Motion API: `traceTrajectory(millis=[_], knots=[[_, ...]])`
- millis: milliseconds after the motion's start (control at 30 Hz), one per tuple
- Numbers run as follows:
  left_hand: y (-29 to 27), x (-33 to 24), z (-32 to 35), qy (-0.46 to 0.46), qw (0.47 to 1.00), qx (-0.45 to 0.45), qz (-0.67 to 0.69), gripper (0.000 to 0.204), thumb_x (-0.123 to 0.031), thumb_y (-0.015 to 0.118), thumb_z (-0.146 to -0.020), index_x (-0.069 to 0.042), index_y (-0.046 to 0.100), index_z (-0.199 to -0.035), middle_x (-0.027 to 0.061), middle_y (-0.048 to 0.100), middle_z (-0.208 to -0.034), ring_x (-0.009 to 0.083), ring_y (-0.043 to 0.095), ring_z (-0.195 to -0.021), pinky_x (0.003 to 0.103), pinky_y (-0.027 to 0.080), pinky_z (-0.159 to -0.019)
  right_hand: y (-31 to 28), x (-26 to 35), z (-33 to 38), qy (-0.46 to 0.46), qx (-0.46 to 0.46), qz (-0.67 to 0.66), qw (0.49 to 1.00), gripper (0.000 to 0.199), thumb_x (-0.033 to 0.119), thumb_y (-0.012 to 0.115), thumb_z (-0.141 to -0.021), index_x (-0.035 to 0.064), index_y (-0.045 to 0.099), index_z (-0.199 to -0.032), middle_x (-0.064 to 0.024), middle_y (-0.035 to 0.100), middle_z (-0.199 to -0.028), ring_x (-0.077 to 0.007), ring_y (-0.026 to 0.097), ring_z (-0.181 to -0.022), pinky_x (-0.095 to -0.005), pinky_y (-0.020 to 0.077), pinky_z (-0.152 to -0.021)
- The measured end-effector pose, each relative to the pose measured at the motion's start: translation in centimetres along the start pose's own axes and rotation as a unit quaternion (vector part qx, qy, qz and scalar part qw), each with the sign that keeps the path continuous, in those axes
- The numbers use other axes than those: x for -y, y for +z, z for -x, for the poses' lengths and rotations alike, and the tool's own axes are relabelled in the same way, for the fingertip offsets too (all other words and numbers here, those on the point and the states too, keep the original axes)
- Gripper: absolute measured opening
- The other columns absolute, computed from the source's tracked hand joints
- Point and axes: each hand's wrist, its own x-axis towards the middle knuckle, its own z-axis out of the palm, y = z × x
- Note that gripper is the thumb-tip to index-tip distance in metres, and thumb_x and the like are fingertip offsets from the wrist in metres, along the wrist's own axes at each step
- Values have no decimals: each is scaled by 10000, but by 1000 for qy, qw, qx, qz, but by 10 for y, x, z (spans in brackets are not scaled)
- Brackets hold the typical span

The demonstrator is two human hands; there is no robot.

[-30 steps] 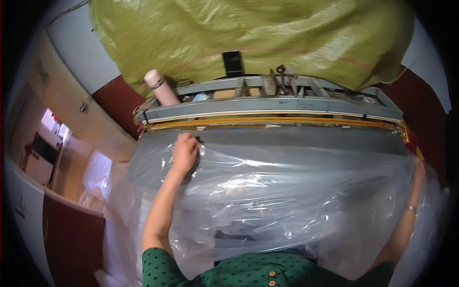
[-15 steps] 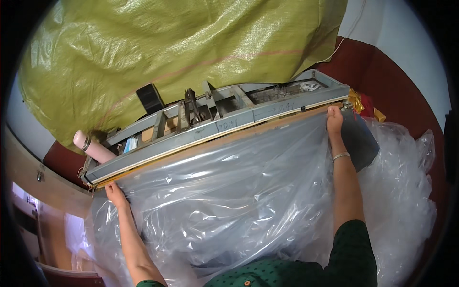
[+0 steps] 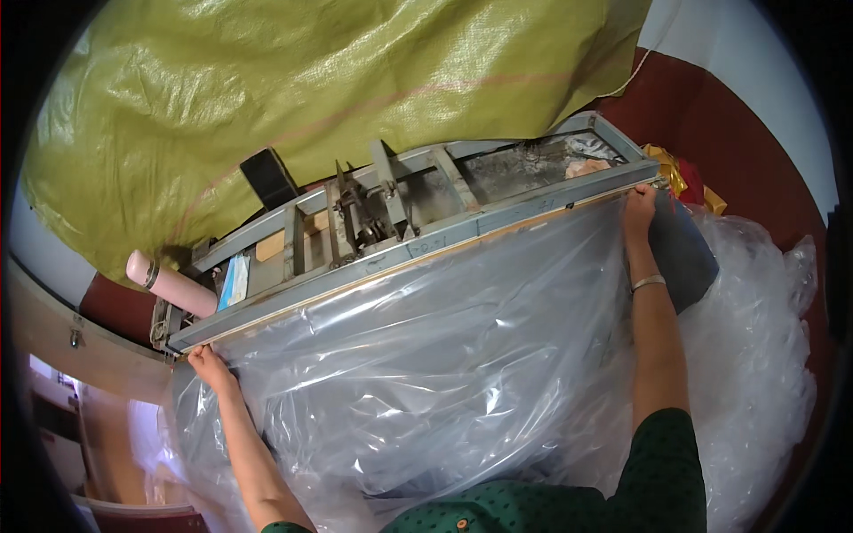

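Observation:
A large sheet of clear plastic film (image 3: 426,355) is spread out below a long grey metal machine (image 3: 400,240) with a flat bar along its front edge. My left hand (image 3: 209,364) pinches the film's corner at the bar's left end. At the bar's right end my right hand (image 3: 638,209), with a bracelet on the wrist, holds the film's other corner. The film is stretched between both hands along the bar.
A big yellow-green woven tarp (image 3: 311,98) hangs behind the machine. A pink bottle (image 3: 169,284) lies at the machine's left end, near a black flat object (image 3: 268,178). Crumpled clear plastic (image 3: 764,355) piles up on the right. The wall is dark red and white (image 3: 737,98).
My view has swung and tilted, so the machine now runs diagonally. My left hand moved out to the bar's left end and my right hand rose to its right end, spreading the film wider.

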Motion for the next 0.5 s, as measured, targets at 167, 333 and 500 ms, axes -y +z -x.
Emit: traceTrajectory(millis=[167,333,500], knots=[[-2,7,-5,15,999,42,1,69,-130,494,-869,-82,462,-906,-24,457,-718,57,416,-599,205,367,-511,2,-2,-6,75,10,-11,997,85,90,499,-850,36,505,-916,-91,564,-782,-177,566,-711,-309,464,-672],[-43,-45,17,61,967,247,19,10,-59,474,-887,-62,476,-878,-29,452,-754,47,406,-670,185,360,-610,11,71,15,-133,-62,138,979,120,124,549,-853,33,553,-932,-96,582,-851,-128,547,-728,-270,451,-683],[-115,-131,74,153,973,166,56,57,-11,489,-873,-54,473,-907,-20,462,-809,46,423,-717,184,383,-671,24,260,138,-345,291,-64,890,234,68,600,-784,6,540,-1001,-120,559,-996,-254,548,-929,-311,422,-820]])
